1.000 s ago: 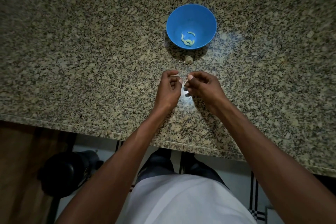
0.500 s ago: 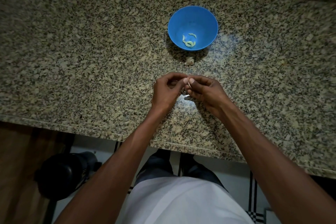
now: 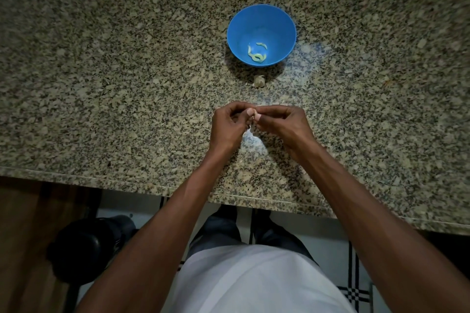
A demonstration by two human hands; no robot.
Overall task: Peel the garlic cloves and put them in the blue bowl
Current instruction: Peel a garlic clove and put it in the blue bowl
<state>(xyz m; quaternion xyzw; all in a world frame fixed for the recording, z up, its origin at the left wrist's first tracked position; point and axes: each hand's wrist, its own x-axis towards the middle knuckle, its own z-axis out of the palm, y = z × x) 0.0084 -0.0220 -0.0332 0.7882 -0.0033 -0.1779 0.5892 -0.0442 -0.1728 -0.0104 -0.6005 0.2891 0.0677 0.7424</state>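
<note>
Both hands meet over the speckled granite countertop point(image 3: 101, 84) — the left hand point(image 3: 229, 127) and right hand point(image 3: 282, 126) pinch a small pale garlic clove point(image 3: 252, 122) between curled fingertips, mostly hidden. Beyond them sits the round blue plastic bowl point(image 3: 279, 25) holding a few pale peeled cloves point(image 3: 256, 54) — and just beside its near edge lies a small papery garlic piece point(image 3: 259, 80).

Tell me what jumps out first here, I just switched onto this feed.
The blue bowl stands out at the far middle of the granite counter, with a few pale peeled cloves in it. Nearer, the left hand and right hand meet, pinching a small clove between their fingertips. One unpeeled garlic piece lies just before the bowl.
</note>
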